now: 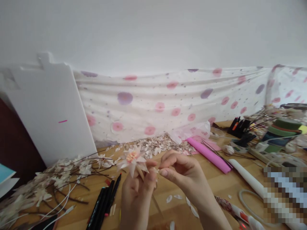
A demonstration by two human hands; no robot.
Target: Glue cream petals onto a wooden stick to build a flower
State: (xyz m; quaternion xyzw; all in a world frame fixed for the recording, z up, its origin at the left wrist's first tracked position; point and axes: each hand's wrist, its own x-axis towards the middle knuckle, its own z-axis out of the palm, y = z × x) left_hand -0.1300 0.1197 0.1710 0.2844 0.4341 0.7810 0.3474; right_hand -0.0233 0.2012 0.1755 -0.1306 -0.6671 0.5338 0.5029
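Near the centre, my left hand [137, 198] is closed around the thin stem [157, 204] of an artificial flower [132, 159]. Pale pointed petals surround the flower's orange-yellow middle, which tilts toward the left. My right hand [185, 175] is pinched, thumb against fingertips, on a small whitish petal [156, 170] just beside my left thumb. The two hands almost meet there, and the petal's exact outline is partly covered by fingers. Several loose petals [177, 197] lie on the wooden table [168, 214] below my right hand.
Black markers [103, 204] and flowered branches [62, 175] lie left. A petal heap [158, 143] spreads behind my hands. Right are a pink roll [208, 155], a white roll [247, 179], green tape rolls [280, 134] and a patterned tool with a red light [235, 210]. White board [52, 111] leans back left.
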